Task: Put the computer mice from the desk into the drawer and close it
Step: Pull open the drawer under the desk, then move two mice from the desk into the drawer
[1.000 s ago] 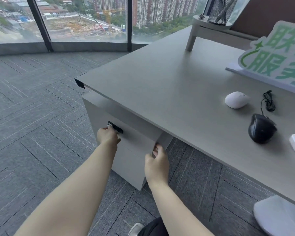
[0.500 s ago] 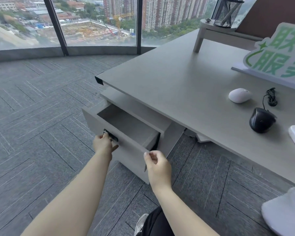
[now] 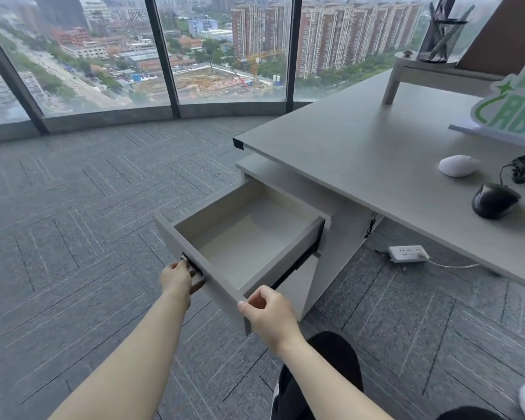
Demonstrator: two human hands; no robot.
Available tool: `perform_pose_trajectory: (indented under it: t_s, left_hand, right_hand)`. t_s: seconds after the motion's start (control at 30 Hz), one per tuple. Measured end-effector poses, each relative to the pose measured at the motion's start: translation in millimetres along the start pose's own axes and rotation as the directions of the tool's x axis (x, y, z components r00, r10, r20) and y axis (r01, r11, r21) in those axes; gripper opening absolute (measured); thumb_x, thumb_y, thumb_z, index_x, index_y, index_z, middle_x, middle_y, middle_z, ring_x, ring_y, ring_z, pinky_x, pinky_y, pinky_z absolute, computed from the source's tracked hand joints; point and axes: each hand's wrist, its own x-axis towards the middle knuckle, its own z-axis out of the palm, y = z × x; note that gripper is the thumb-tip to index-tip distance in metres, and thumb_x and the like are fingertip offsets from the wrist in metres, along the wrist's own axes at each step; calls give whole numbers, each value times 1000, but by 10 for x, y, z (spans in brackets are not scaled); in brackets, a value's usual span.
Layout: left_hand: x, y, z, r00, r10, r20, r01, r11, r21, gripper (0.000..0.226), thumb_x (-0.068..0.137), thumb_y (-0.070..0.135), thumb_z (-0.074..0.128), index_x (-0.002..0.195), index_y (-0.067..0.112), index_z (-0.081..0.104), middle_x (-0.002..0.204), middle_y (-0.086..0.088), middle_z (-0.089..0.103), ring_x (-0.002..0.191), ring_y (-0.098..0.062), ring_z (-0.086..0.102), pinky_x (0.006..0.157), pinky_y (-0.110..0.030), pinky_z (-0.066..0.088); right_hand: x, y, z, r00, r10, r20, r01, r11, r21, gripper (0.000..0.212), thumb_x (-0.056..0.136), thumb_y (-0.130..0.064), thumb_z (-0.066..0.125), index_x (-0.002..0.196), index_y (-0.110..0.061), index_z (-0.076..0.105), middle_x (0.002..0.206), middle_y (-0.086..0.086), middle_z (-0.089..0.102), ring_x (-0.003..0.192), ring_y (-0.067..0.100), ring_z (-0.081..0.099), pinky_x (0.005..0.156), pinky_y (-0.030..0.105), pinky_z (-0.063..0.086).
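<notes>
Below the desk (image 3: 361, 165) edge the empty drawer (image 3: 249, 237) stands wide open, left hand (image 3: 176, 280) pinching its handle (image 3: 191, 265), right hand (image 3: 270, 310) curled at its corner; better release both and fetch the white mouse (image 3: 458, 165) and black mouse (image 3: 494, 200) from the desk.

Head view, looking down, near drawer (image 3: 249, 237).

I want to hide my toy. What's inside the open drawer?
The drawer looks empty: only its bare floor and walls show. The near strip of floor is hidden behind the front panel. Both mice, white and black, sit on the desk.
</notes>
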Motion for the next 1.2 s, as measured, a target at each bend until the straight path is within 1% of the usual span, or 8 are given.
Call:
perform_pose_trajectory:
  t_s: [0.23,0.33,0.43,0.57,0.77,0.9,1.07,1.2]
  left_hand:
    - [25,-42,-352,999,3,-43,-1,999,32,22,95,16,49,108,2,59,116,-16,65,103,-29,65,65,-44,60]
    - [-167,71,-385,975,130,-182,-82,965,250,25,87,22,45,105,6,53,117,-18,60,96,-37,60,78,-45,52]
    - [-585,288,-168,843,528,-107,-400,747,532,39,89,23,42,124,9,50,131,-20,50,119,-39,49,95,-52,44]
    - [-1290,515,606,626,744,235,-755,502,422,28,92,13,45,117,8,59,116,-13,59,109,-28,53,96,-39,41]
    - [-2223,225,2210,409,608,681,-898,399,183,26,90,14,54,114,13,63,111,-2,63,103,-19,61,91,-30,46]
    - [-2741,-89,3149,307,431,849,-922,355,154,36,88,25,57,123,19,57,125,-2,59,111,-20,58,92,-32,46]
    - [-3088,-453,3914,270,305,913,-949,246,198,60,81,41,57,137,32,41,143,-4,44,127,-28,43,101,-38,40]
    - [-3162,-640,4285,293,274,916,-953,9,302,67,81,49,54,143,36,32,150,-8,36,130,-34,38,104,-41,34]
  right_hand:
    - [-147,-36,184,995,-10,101,9,1000,14,21,84,-33,68,78,-15,58,68,-8,57,57,4,50,48,14,44]
    - [-181,-53,123,991,-13,135,10,1000,20,27,85,-40,63,85,-14,63,76,-6,61,67,7,53,59,19,47]
    - [-154,-107,-198,998,-57,3,57,998,21,22,87,-37,58,87,-16,64,76,-7,62,70,8,54,65,25,49]
    - [-87,-195,-1053,928,-151,-341,158,987,-5,12,90,-22,55,89,-20,67,81,-6,67,76,6,60,64,13,45]
    - [-176,-41,-2672,615,-236,-753,151,972,-182,19,90,-10,53,103,-16,65,102,1,66,95,17,59,83,32,50]
    - [-263,309,-3557,411,-271,-870,-123,929,-348,29,82,-5,60,110,-13,64,114,10,60,109,33,50,93,39,41]
    - [-260,678,-4162,483,-201,-852,-391,821,-415,48,80,-17,65,127,-15,57,131,19,51,118,42,46,104,46,37]
    - [-223,835,-4309,554,-67,-830,-472,796,-379,53,87,-37,60,137,-26,45,139,17,44,127,39,39,106,44,36]
